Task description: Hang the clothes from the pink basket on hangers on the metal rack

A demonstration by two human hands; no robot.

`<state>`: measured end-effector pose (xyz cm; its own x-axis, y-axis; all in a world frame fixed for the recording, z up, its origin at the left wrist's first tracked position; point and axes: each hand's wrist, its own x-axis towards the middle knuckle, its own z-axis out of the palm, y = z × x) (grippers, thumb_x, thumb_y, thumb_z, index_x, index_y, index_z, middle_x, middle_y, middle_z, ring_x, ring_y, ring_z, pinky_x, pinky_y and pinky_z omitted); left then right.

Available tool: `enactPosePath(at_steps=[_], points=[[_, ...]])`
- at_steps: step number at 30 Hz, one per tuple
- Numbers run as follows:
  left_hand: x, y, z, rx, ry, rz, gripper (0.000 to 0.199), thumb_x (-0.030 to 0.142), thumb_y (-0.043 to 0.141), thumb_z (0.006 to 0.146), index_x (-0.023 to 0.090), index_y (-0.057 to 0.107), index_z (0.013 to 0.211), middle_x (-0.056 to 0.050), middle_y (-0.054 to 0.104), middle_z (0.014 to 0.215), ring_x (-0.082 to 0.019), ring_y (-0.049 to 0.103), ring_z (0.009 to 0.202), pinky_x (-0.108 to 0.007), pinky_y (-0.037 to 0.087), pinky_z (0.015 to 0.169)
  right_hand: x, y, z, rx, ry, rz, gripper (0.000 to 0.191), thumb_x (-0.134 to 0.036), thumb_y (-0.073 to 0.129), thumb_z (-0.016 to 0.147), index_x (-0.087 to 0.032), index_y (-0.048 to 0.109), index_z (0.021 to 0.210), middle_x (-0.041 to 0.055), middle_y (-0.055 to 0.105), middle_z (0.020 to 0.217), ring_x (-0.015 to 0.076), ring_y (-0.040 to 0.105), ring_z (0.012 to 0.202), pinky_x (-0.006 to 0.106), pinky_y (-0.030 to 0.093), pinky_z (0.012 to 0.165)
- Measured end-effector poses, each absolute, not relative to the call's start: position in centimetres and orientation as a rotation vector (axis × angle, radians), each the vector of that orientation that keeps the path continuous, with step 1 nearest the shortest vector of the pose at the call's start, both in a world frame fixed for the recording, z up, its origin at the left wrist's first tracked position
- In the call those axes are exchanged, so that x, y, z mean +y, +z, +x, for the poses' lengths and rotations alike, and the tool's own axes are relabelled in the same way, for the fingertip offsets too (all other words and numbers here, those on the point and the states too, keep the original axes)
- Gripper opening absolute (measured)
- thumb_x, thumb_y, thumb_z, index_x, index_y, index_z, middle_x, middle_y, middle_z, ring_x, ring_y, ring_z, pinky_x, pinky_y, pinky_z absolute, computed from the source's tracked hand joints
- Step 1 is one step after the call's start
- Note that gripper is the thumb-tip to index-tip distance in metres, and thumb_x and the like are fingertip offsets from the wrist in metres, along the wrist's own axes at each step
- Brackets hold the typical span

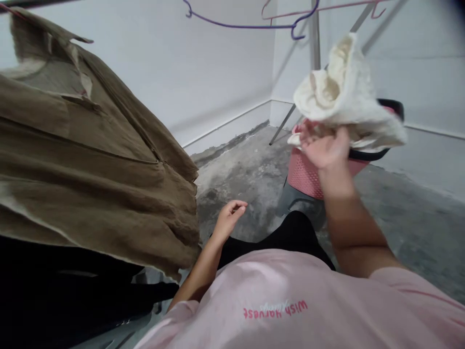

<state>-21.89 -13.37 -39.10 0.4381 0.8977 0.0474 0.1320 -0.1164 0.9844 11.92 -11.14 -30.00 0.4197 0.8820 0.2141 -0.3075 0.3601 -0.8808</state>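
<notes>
A crumpled white cloth item is raised at the upper right, blurred at its edges; whether it is a garment I cannot tell. My right hand is beneath it, palm up, with the fingers curled into its lower folds. Just behind and below that hand stands a pink perforated laundry basket with a dark rim, its opening partly covered by the cloth. My left hand hovers low in front of my body. Its fingers are loosely bent, a gap shows between thumb and forefinger, and it holds nothing.
A brown garment hangs on the left, with dark clothing below it. Overhead are a purple hanger and a pink hanger. Metal rack legs stand near the wall corner, on a grey concrete floor.
</notes>
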Motion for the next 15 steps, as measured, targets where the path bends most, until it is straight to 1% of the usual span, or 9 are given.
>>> enactPosePath(at_steps=[1, 2, 3, 4, 5, 6, 8, 10, 15], points=[[-13.4, -39.1, -22.0, 0.937, 0.845, 1.563, 0.026, 0.041, 0.068, 0.084, 0.019, 0.074, 0.096, -0.006, 0.071, 0.098, -0.020, 0.061, 0.090, -0.027, 0.044, 0.082, -11.1, -30.8, 10.3, -0.639, 0.926, -0.804, 0.064, -0.065, 0.019, 0.100, -0.018, 0.059, 0.114, 0.0097, 0.060, 0.131, 0.0115, 0.064, 0.105, 0.028, 0.049, 0.087], [-13.3, -39.2, -22.1, 0.942, 0.836, 1.562, 0.026, 0.041, 0.067, 0.084, 0.019, 0.074, 0.096, -0.006, 0.071, 0.097, -0.020, 0.061, 0.090, -0.027, 0.044, 0.082, -11.3, -32.1, 8.2, -0.520, 1.005, -0.754, 0.056, -0.066, 0.033, 0.097, -0.020, 0.059, 0.113, 0.0082, 0.064, 0.123, 0.0104, 0.066, 0.094, 0.025, 0.050, 0.080], [-13.3, -39.3, -22.1, 0.946, 0.826, 1.561, 0.026, 0.041, 0.067, 0.084, 0.019, 0.074, 0.096, -0.006, 0.071, 0.097, -0.020, 0.062, 0.089, -0.027, 0.044, 0.081, -11.7, -33.8, 5.8, -0.456, 1.111, -0.741, 0.048, -0.064, 0.048, 0.092, -0.021, 0.059, 0.111, 0.0061, 0.068, 0.113, 0.0096, 0.064, 0.082, 0.023, 0.050, 0.072], [-13.3, -39.4, -22.2, 0.944, 0.815, 1.561, 0.026, 0.041, 0.067, 0.084, 0.019, 0.074, 0.095, -0.006, 0.071, 0.097, -0.020, 0.062, 0.088, -0.028, 0.044, 0.081, -12.3, -35.7, 3.4, -0.482, 1.247, -0.783, 0.042, -0.058, 0.063, 0.085, -0.022, 0.061, 0.108, 0.0032, 0.070, 0.098, 0.0088, 0.060, 0.069, 0.021, 0.047, 0.063], [-13.2, -39.5, -22.3, 0.936, 0.802, 1.562, 0.026, 0.041, 0.067, 0.084, 0.018, 0.074, 0.095, -0.006, 0.071, 0.096, -0.020, 0.062, 0.088, -0.028, 0.044, 0.081, -13.0, -37.6, 1.1, -0.500, 1.391, -0.836, 0.039, -0.053, 0.067, 0.082, -0.021, 0.062, 0.104, 0.0015, 0.068, 0.086, 0.0076, 0.054, 0.059, 0.020, 0.043, 0.058], [-13.2, -39.6, -22.3, 0.919, 0.790, 1.563, 0.027, 0.042, 0.067, 0.084, 0.018, 0.073, 0.095, -0.006, 0.071, 0.096, -0.020, 0.062, 0.087, -0.028, 0.045, 0.081, -13.7, -39.4, -0.9, -0.508, 1.510, -0.890, 0.035, -0.048, 0.070, 0.081, -0.019, 0.062, 0.099, 0.0002, 0.066, 0.078, 0.0066, 0.050, 0.055, 0.019, 0.040, 0.055], [-13.3, -39.8, -22.5, 0.874, 0.772, 1.565, 0.028, 0.042, 0.067, 0.084, 0.017, 0.073, 0.095, -0.007, 0.071, 0.096, -0.020, 0.063, 0.087, -0.029, 0.046, 0.082, -14.9, -41.9, -3.7, -0.552, 1.682, -0.985, 0.032, -0.043, 0.074, 0.075, -0.017, 0.062, 0.090, -0.0017, 0.061, 0.068, 0.0059, 0.046, 0.051, 0.019, 0.034, 0.051], [-13.5, -39.9, -22.9, 0.849, 0.770, 1.565, 0.029, 0.043, 0.067, 0.084, 0.017, 0.072, 0.095, -0.007, 0.071, 0.095, -0.020, 0.063, 0.087, -0.030, 0.046, 0.083, -15.7, -42.8, -4.5, -0.633, 1.746, -1.020, 0.033, -0.041, 0.077, 0.071, -0.016, 0.062, 0.086, -0.0017, 0.060, 0.067, 0.0061, 0.045, 0.050, 0.020, 0.033, 0.050], [-13.8, -40.5, -24.3, 0.873, 0.831, 1.498, 0.029, 0.045, 0.068, 0.084, 0.017, 0.072, 0.094, -0.006, 0.071, 0.091, -0.019, 0.063, 0.082, -0.030, 0.047, 0.079, -16.3, -41.6, -2.7, -0.906, 1.517, -1.118, 0.039, -0.047, 0.078, 0.067, -0.016, 0.064, 0.085, -0.0006, 0.061, 0.068, 0.0063, 0.044, 0.053, 0.021, 0.030, 0.052]])
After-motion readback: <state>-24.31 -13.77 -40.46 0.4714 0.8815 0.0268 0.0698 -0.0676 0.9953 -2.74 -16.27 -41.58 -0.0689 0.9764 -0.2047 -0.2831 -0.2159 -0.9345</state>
